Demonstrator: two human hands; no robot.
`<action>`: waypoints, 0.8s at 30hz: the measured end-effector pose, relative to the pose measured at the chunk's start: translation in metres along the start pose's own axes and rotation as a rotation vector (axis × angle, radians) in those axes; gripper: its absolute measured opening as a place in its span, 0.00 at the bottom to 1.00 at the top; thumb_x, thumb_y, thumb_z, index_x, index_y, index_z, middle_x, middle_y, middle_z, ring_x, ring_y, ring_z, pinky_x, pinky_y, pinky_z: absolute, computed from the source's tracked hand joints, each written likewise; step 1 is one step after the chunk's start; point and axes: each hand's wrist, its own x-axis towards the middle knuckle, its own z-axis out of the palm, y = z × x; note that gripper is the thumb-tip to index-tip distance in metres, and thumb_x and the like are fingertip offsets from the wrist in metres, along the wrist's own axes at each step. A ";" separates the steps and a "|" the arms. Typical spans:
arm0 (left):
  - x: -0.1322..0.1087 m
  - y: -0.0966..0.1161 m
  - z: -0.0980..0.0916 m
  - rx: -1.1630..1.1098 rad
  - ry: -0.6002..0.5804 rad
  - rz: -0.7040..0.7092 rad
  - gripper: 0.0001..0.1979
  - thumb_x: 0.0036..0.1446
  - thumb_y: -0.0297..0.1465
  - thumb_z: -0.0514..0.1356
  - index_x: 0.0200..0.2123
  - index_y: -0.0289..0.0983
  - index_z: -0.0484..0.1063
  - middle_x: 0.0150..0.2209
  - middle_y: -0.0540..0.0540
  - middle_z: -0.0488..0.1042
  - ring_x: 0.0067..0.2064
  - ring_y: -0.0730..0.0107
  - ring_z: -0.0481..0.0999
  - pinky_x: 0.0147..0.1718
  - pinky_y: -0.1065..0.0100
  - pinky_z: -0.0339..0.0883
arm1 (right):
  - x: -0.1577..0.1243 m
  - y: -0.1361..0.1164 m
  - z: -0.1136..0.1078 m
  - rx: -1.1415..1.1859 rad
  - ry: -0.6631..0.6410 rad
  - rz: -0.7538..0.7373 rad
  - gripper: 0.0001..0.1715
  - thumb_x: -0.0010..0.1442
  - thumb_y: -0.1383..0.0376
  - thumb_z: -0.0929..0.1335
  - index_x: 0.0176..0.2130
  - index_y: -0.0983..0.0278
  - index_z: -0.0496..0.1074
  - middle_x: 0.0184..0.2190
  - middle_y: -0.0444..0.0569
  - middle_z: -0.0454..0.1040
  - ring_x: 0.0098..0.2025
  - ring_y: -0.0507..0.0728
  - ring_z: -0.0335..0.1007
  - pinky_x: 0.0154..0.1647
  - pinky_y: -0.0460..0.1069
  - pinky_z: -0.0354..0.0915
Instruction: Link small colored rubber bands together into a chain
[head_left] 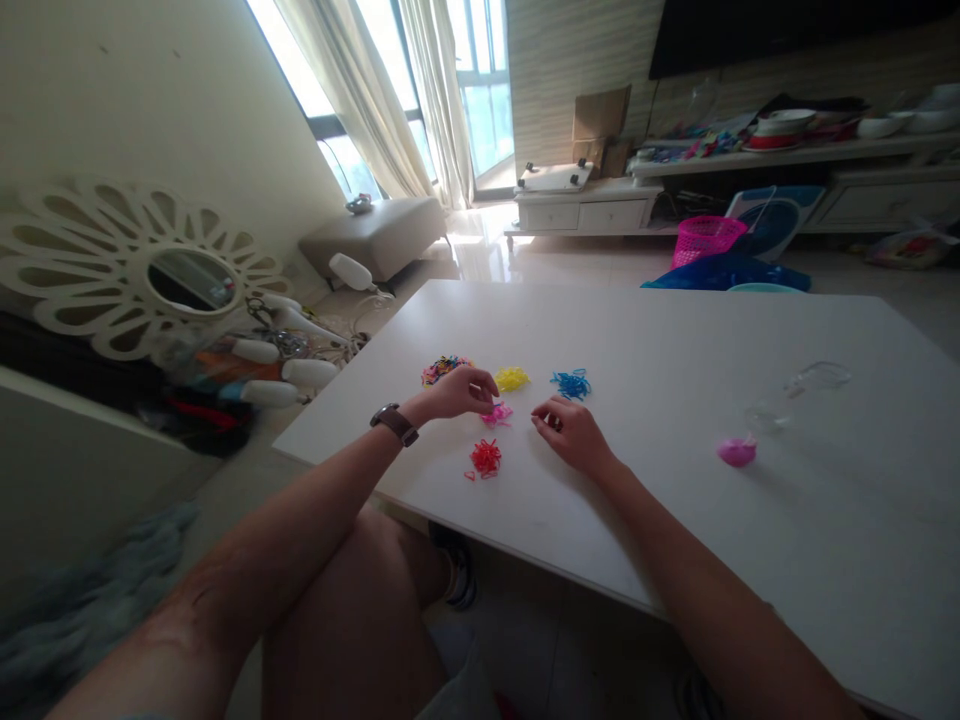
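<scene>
My left hand [463,392], with a watch [394,424] on its wrist, hovers over a small pile of pink rubber bands [495,415]. Its fingers are pinched together; whatever is between the fingertips is too small to name. Just in front of the blue rubber bands [571,384], my right hand [571,432] rests low over the table with its fingers curled and pinched. Beyond the left hand lies a multicoloured heap of rubber bands [444,368], partly hidden by it. Yellow rubber bands [513,379] form another pile, and red ones [486,457] sit nearest me.
The piles lie on a white table [660,350]. To the right are a pink rounded object [737,453] and a clear plastic item [769,415]. A pink basket [706,240] stands behind the far edge. At left, a lamp with white shades [309,374] is close to the table.
</scene>
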 end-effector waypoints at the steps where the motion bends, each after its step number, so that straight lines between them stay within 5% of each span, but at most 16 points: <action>1: 0.000 0.005 0.006 -0.013 -0.031 0.006 0.13 0.46 0.32 0.71 0.36 0.33 0.77 0.29 0.44 0.80 0.33 0.68 0.80 0.33 0.70 0.72 | 0.000 -0.001 0.000 0.011 0.008 -0.006 0.06 0.64 0.66 0.68 0.36 0.62 0.76 0.33 0.46 0.75 0.30 0.52 0.69 0.34 0.47 0.64; 6: 0.001 0.018 0.027 -0.062 -0.143 0.060 0.10 0.48 0.29 0.69 0.36 0.34 0.77 0.29 0.45 0.80 0.32 0.69 0.80 0.32 0.72 0.71 | -0.001 -0.006 -0.001 0.081 0.022 -0.033 0.06 0.64 0.62 0.69 0.38 0.61 0.77 0.35 0.48 0.76 0.32 0.53 0.71 0.34 0.48 0.66; 13: 0.000 0.024 0.034 -0.067 -0.150 0.090 0.12 0.48 0.28 0.70 0.37 0.32 0.77 0.28 0.46 0.80 0.31 0.70 0.79 0.31 0.73 0.70 | -0.001 -0.008 -0.004 0.070 -0.022 -0.068 0.08 0.66 0.63 0.68 0.36 0.61 0.77 0.32 0.47 0.75 0.32 0.53 0.70 0.35 0.48 0.65; 24: 0.001 0.009 0.011 0.046 -0.094 0.158 0.12 0.52 0.28 0.65 0.42 0.33 0.78 0.42 0.41 0.80 0.36 0.72 0.77 0.36 0.71 0.71 | -0.002 -0.007 -0.005 0.060 0.010 -0.073 0.07 0.65 0.66 0.68 0.34 0.62 0.76 0.31 0.46 0.73 0.32 0.52 0.69 0.35 0.47 0.63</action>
